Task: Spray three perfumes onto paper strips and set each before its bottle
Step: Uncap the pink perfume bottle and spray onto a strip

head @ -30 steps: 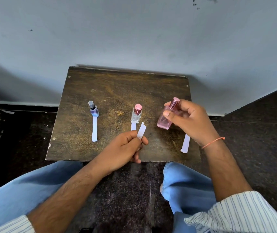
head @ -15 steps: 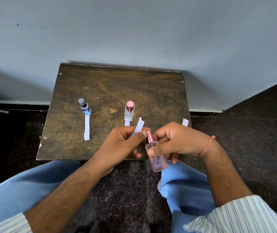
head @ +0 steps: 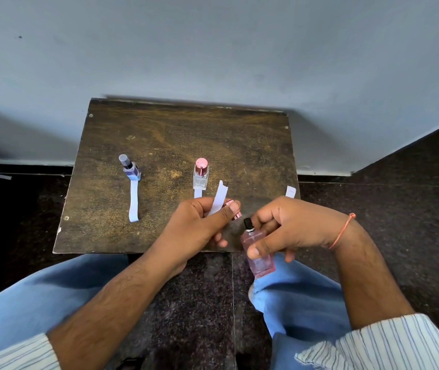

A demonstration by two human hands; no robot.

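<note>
My right hand (head: 290, 231) grips a pink perfume bottle (head: 259, 256) over the table's front edge, its black nozzle bare. My left hand (head: 199, 228) pinches a white paper strip (head: 219, 197) and also holds the bottle's pink cap (head: 235, 209) between its fingers. On the table stand a blue bottle (head: 130, 169) with a strip (head: 134, 202) lying before it, and a clear bottle with a pink cap (head: 201, 174) with a short piece of strip (head: 198, 193) showing below it. Another strip end (head: 290, 191) peeks out behind my right hand.
The small worn wooden table (head: 159, 145) stands against a grey wall (head: 213, 49). Dark stone floor lies around it. My knees in blue jeans (head: 39, 297) sit just below the front edge.
The pink cap has come off the bottle and sits in my left hand. The bottle stays in my right hand near the table's front edge, where it came down from the right a second ago.
</note>
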